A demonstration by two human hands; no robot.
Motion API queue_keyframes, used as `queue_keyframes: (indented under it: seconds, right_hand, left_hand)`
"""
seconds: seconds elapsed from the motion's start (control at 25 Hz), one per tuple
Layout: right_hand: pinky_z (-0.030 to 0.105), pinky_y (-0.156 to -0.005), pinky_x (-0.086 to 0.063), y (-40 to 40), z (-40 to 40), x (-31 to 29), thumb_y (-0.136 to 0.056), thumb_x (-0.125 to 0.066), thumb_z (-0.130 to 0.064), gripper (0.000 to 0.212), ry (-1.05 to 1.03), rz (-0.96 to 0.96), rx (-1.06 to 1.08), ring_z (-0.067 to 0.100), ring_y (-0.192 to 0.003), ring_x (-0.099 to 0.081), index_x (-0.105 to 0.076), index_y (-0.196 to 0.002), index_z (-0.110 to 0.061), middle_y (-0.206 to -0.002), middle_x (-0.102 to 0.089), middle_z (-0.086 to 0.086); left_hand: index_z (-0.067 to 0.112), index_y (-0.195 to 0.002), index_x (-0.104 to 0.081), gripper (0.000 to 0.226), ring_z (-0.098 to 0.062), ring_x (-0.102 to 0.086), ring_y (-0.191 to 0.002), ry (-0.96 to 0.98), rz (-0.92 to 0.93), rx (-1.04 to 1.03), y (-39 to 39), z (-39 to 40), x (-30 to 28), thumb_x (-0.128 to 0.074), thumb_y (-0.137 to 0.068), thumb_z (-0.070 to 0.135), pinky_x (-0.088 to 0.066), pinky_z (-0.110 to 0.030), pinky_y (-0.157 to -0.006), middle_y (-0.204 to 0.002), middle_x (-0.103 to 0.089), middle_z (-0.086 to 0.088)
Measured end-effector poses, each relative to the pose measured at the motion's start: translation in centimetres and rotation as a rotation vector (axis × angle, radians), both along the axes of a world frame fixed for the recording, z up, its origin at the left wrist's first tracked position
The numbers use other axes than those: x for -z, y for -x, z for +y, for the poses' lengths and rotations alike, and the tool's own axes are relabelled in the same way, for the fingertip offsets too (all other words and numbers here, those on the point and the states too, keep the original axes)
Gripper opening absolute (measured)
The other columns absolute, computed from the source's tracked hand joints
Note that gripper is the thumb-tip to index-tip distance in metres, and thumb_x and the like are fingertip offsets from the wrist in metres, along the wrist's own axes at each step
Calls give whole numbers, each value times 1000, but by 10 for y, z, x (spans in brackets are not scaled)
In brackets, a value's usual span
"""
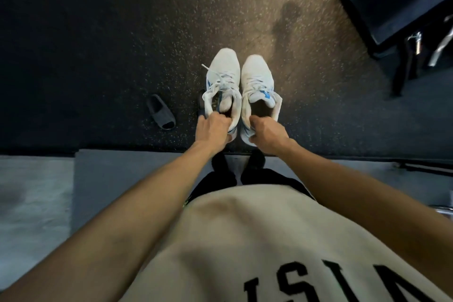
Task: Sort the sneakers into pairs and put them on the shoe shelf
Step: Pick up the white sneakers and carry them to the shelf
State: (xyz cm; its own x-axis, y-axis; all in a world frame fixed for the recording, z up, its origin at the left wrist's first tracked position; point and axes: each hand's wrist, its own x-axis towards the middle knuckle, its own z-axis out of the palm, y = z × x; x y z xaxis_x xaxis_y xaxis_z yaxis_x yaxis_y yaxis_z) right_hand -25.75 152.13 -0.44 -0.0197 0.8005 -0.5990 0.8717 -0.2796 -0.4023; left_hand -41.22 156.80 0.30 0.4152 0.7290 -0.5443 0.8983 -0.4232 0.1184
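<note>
— What have you got hold of there?

— A pair, I think. My left hand [212,130] grips the heel collar of one white lace-up sneaker with blue side trim [223,86], fingers curled over the back edge into the opening. My right hand [266,135] does the same with the matching white sneaker with a blue tongue patch [259,86], thumb and fingers closed round its heel.

— How do they sit?

— Side by side, toes pointing away from me, nearly touching along their inner sides. A loose white lace end sticks out to the left of the left one. Both hang in front of me above the dark speckled rubber floor [110,44].

— Anything else down there?

— A dark slide sandal [161,115] lies on the floor just left of the left sneaker (something dark also peeks from behind that sneaker's side, but I cannot tell what it is). At the far right stands a dark padded bench with metal legs [397,5]. Nearer me the floor changes to a paler grey surface [36,203], and my cream shirt with black lettering [269,252] fills the bottom of the view.
</note>
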Motion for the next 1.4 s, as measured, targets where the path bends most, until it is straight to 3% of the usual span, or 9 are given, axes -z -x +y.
queue_keyframes:
  seconds: [0.2, 0.64, 0.8, 1.12, 1.4]
  right_hand:
    - [47, -81, -53, 2, -17, -22, -84, -65, -23, 31, -33, -16, -38, 35, -94, -61, -54, -110, -11, -107, -64, 15]
    - [42, -77, -50, -41, -44, -54, -86, -61, -23, 28, -105, -77, 76, 33, -96, -60, -50, -109, -11, -108, -62, 14]
    - [39, -75, -49, -50, -76, -60, -86, -61, -21, 22, -89, -92, 279, 29, -93, -60, -51, -104, -14, -106, -63, 11]
    - [32, -65, -38, -39, -183, -73, -82, -62, -19, 21, -61, -101, 913, 22, -76, -50, -41, -84, -22, -94, -59, 5]
    - [34, -67, -40, -42, -315, -74, -82, -60, -20, 20, -47, -163, 1434, 30, -92, -59, -41, -85, -19, -101, -60, 8]
  left_hand:
    - [25, -110, -65, 24, -24, -56, -106, -39, 2, -24, -1, -18, -26, -65, -88, 33, -38, -39, -90, -110, -63, -4]
    - [23, -108, -64, 22, -28, -57, -107, -94, -16, 131, -47, -19, -56, -67, -86, 27, -37, -40, -93, -110, -63, -7]
    - [23, -103, -66, 20, -29, -59, -103, -85, -66, 276, -76, -27, -55, -68, -84, 30, -36, -39, -91, -106, -63, -7]
    - [24, -101, -68, 21, -28, -58, -104, -52, -117, 854, -147, -77, -55, -66, -83, 34, -35, -36, -82, -104, -64, -5]
    - [24, -91, -68, 13, -26, -60, -95, -20, -198, 1372, -225, -205, -63, -65, -82, 34, -36, -35, -78, -93, -64, -1]
